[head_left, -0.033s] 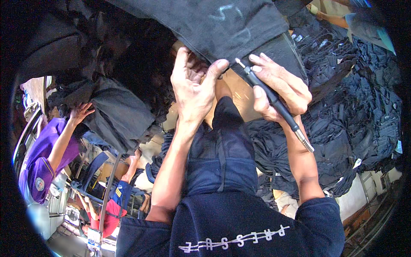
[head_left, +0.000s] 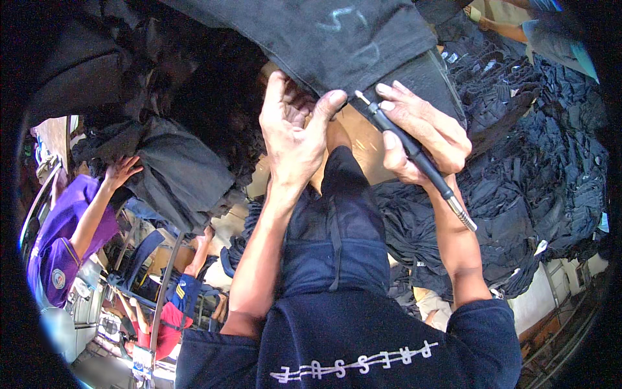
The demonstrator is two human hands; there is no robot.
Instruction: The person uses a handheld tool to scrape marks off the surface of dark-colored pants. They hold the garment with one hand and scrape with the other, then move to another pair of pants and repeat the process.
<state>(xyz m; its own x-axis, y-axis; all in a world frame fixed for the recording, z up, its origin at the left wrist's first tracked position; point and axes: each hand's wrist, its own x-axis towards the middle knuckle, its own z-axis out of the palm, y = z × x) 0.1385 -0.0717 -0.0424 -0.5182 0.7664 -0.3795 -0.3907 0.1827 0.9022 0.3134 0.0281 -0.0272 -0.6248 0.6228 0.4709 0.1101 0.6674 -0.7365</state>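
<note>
A black denim garment (head_left: pixel 382 48) with pale chalk marks spreads across the top middle of the view. At its lower edge, my left hand (head_left: pixel 293 126) pinches the cloth between thumb and bent fingers; some fingertips are hidden by shadow and fabric. My right hand (head_left: pixel 427 129) is closed around a black pen-shaped rotary grinder (head_left: pixel 409 148), with a metal spring at its tail. Its small pale tip points up and left, close to the garment's edge and my left thumb. I cannot tell whether the tip touches the cloth.
Heaped black garments (head_left: pixel 518 175) fill the right side. More dark cloth (head_left: pixel 181 162) hangs at the left, where a person in purple (head_left: pixel 71 233) rests a hand on it. Another person in red (head_left: pixel 165 330) is farther off, beyond a metal rail (head_left: pixel 165 292).
The grinder's tip has shifted very slightly down and left. The person in purple has moved a little to the left. My left hand has hardly moved.
</note>
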